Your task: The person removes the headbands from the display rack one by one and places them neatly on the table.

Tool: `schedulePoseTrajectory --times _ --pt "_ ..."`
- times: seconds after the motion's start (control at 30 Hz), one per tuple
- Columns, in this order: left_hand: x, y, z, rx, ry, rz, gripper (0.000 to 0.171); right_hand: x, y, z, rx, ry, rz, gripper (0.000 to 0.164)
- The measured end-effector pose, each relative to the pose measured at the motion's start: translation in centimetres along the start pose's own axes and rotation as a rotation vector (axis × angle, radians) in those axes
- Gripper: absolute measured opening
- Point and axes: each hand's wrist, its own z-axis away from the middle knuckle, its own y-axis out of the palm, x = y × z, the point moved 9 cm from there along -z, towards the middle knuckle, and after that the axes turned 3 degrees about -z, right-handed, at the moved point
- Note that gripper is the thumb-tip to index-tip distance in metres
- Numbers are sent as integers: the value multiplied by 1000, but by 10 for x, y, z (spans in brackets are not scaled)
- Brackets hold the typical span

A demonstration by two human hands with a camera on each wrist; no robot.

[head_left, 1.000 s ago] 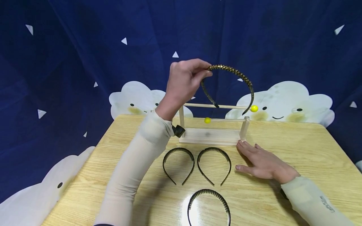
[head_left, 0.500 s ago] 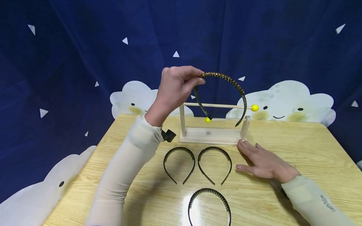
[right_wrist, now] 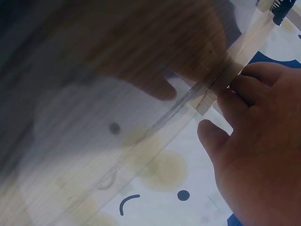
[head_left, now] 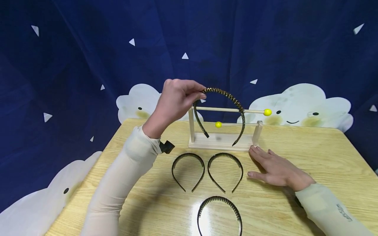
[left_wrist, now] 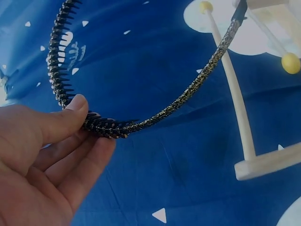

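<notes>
A dark headband with gold glitter [head_left: 226,94] is pinched between the thumb and fingers of my left hand [head_left: 178,100]. It hangs arch-up in front of the wooden rack [head_left: 218,141], its two ends pointing down and overlapping the upper rod [head_left: 227,109]. In the left wrist view, comb teeth line the inner side of the headband [left_wrist: 61,70], and the rack's rod [left_wrist: 235,94] lies beyond. My right hand [head_left: 276,168] rests on the table with straight fingers, fingertips right at the right end of the rack's base, as the right wrist view shows too.
Three more black toothed headbands lie on the table [head_left: 141,209]: one at left [head_left: 188,154], one at right [head_left: 225,154], and one nearer the front [head_left: 220,198]. Yellow balls cap the upper rod [head_left: 267,112] and lower rod [head_left: 218,124]. A blue cloud-patterned curtain [head_left: 159,39] hangs behind.
My left hand has moved down and to the left with the headband, which has gone from above the upper rod to overlapping it. The right hand stays at the rack's base.
</notes>
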Motion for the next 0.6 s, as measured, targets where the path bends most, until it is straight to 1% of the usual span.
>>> schedulePoseTrajectory --times 0.13,0.4,0.6 --pt "4 -3 8 22 -27 -3 9 0 -1 0 0 0 -4 96" --pt "16 -7 25 95 -92 9 10 1 -2 0 9 4 -9 96" --pt "23 -3 37 148 -126 19 10 2 -2 0 5 3 -11 96"
